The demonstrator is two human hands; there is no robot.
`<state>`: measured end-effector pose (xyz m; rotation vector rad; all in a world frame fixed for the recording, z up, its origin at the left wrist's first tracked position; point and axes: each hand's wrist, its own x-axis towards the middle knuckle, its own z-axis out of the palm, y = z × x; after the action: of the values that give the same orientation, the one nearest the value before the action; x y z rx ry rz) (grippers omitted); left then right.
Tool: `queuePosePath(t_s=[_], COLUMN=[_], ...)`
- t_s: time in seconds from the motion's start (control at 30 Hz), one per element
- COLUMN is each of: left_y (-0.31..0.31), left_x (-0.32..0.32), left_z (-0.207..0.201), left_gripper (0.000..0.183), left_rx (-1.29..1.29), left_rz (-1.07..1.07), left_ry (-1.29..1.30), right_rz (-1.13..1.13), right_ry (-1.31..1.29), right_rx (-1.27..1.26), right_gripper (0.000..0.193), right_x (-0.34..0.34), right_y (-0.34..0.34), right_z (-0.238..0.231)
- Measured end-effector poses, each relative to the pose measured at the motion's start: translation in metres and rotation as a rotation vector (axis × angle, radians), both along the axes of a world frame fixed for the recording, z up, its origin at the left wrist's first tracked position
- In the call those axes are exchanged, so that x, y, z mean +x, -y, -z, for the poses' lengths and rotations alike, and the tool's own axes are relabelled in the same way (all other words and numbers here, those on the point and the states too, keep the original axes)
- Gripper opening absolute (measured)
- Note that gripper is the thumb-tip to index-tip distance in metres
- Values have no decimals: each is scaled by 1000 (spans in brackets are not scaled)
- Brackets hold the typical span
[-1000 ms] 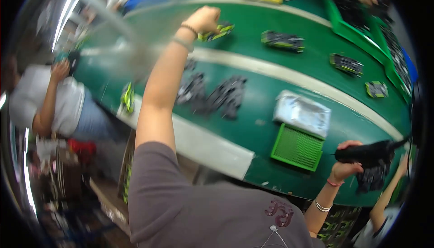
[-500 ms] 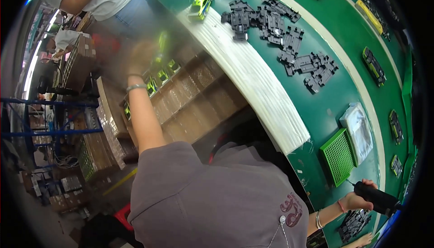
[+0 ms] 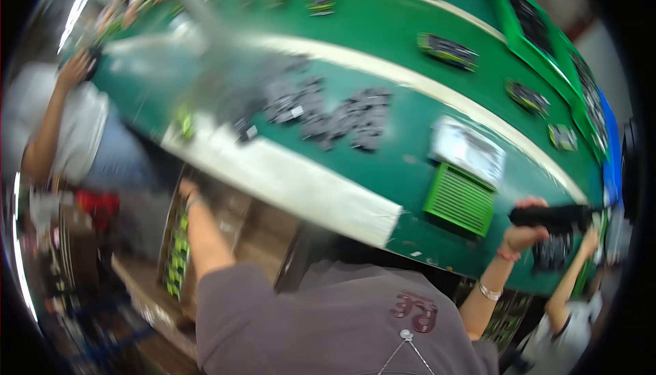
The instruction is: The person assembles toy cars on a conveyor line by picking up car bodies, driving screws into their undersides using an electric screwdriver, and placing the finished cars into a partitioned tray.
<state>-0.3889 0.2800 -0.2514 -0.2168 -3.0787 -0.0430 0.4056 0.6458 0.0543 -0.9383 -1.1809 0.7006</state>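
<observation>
My left hand (image 3: pixel 189 188) reaches down at the far end of an open cardboard box (image 3: pixel 263 238) on my left. Its fingers are small and smeared, and I cannot make out anything in them. Along the box's left side stands a row of several yellow-green toy cars (image 3: pixel 176 259). My right hand (image 3: pixel 525 235) is wrapped round a black electric screwdriver (image 3: pixel 557 218), held above the right part of the green table. Another yellow-green toy car (image 3: pixel 183 122) lies at the far left end of a white foam sheet (image 3: pixel 321 197) on the table's near edge.
Dark grey toy car chassis (image 3: pixel 365 119) lie in a heap mid-table. A green basket (image 3: pixel 459 199) and a clear plastic bag (image 3: pixel 468 149) are at the right. Toy cars (image 3: pixel 447 52) sit on the green belt beyond. Co-workers (image 3: pixel 75 122) stand far left and at the lower right.
The view has swung left, blurring much of the picture. My left hand has gone from above the box down to its far end. My right hand still holds the screwdriver.
</observation>
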Motion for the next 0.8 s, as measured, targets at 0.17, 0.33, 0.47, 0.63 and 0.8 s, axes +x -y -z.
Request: queuePosePath(t_s=[0.17, 0.33, 0.47, 0.63, 0.8], left_y=[-61, -143, -277, -442, -568], left_x=[69, 134, 254, 399, 449], left_z=[-84, -301, -401, -418, -355], left_gripper=[25, 28, 22, 35, 33], left_rx=[433, 984, 1076, 656, 474], left_rz=[-160, 221, 1040, 1923, 2022], left_ry=[-154, -856, -474, -133, -61], right_rz=[-3, -38, -67, -44, -105], right_ry=[33, -67, -72, -63, -77], right_rx=[21, 0, -8, 18, 82], right_gripper=[91, 90, 89, 89, 84], right_x=[-8, -6, -4, -7, -11], right_y=[7, 9, 7, 9, 11], right_z=[-6, -19, -11, -12, -16])
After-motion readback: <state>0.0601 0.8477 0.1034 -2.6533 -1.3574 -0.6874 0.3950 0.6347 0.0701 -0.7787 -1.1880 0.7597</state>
